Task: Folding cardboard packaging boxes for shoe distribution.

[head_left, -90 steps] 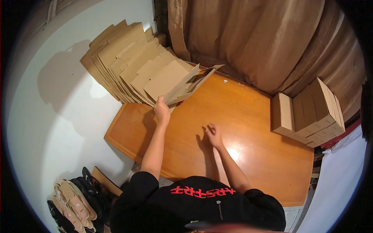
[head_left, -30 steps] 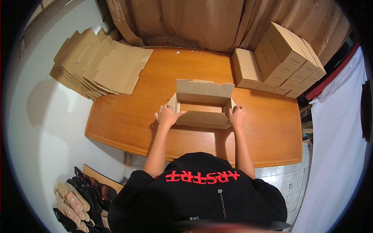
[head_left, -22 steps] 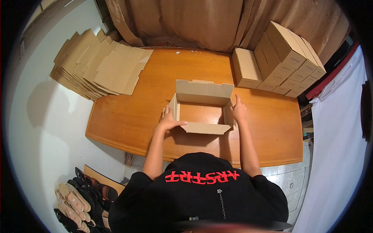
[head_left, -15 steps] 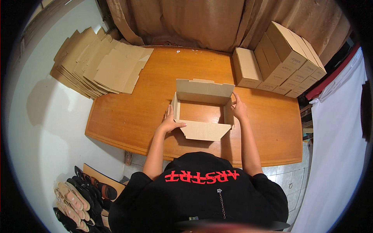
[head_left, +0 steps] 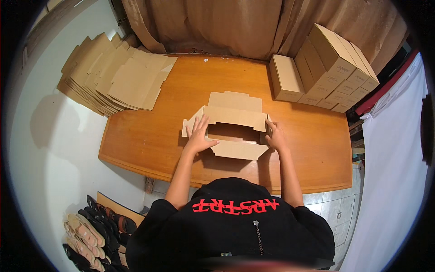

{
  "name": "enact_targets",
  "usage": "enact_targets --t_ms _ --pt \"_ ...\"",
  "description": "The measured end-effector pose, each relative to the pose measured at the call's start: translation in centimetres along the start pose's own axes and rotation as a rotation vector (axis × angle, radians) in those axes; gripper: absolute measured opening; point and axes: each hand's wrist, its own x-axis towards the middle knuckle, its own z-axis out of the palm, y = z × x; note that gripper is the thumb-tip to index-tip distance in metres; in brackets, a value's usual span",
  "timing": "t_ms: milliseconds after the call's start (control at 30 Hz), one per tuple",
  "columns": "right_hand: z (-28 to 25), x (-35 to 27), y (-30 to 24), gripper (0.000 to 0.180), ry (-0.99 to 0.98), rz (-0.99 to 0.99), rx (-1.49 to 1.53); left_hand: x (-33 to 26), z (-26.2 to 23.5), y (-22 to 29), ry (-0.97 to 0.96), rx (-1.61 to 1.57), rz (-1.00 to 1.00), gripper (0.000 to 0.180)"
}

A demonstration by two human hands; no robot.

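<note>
A partly folded brown cardboard box (head_left: pixel 235 115) stands on the table in front of me, its flaps loose and the tabletop showing through its opening. Its far panel leans inward over the opening, while a trapezoid near flap (head_left: pixel 240 150) slopes toward me. At the left side, my left hand (head_left: pixel 198 136) lies with fingers spread on the side flap, its thumb along the near edge. My right hand (head_left: pixel 275 135) has bent fingers and thumb on the right side flap, near the far right corner. Part of that flap is hidden by the hand.
Flattened cardboard sheets (head_left: pixel 106 75) are piled at the table's far left, against the white wall. Closed cardboard boxes (head_left: pixel 333 68) stand stacked at the far right, before a brown curtain (head_left: pixel 217 25). Several sandals (head_left: pixel 93 231) hang low on the left. White cloth (head_left: pixel 389 158) drapes on the right.
The far panel has folded inward over the opening, and a side flap now sticks out at the left. My left hand has spread its fingers and moved up slightly; the right index finger has come down.
</note>
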Motion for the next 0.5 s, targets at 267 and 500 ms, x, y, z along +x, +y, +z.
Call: enact_targets --t_ms 267,500 --pt "0.0 -1.4 2.7 0.055 0.328 0.108 0.181 0.7 1.4 1.3 -0.090 0.092 0.117 0.093" --pt "-3.8 -2.0 5.0 0.049 0.065 0.576 1.016 0.4 1.1 1.9 -0.108 0.059 0.101 0.071"
